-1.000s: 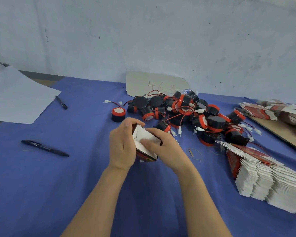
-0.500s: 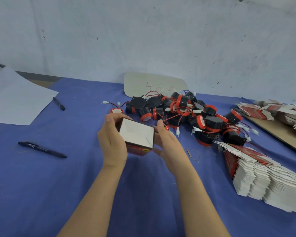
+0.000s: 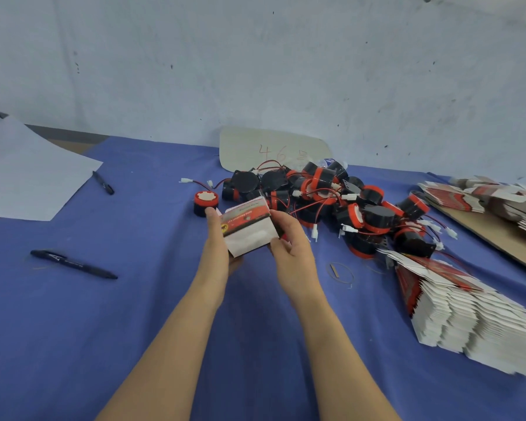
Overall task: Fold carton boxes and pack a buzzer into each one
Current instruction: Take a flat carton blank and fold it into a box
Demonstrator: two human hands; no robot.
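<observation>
A small carton box [image 3: 246, 230] was held just above the bench [image 3: 134, 329], near the middle of the view, with its white face turned toward the camera and its red printed side uppermost. It was clasped from both sides. The left hand [image 3: 217, 250] was set at nine o'clock of it, thumb pressed at the upper corner and fingers curled behind. The right hand [image 3: 290, 249] was set at three o'clock, fingers bent round the edge. Each grip was thus narrow and closed on the box. Whether a buzzer lay inside could not be told. The heap of buzzers [image 3: 331, 202] lay at two o'clock from the box, a lone buzzer [image 3: 205, 202] at eleven o'clock just beside the left thumb, and the stack of flat cartons [image 3: 468, 317] at four o'clock, well apart.

The step was judged to be the squaring and closing of the box. Pressure would best be kept on the creased edges rather than the panels, so that the walls were not crushed. The end flap should be tucked fully home, and any lead kept clear of the seam.
</observation>
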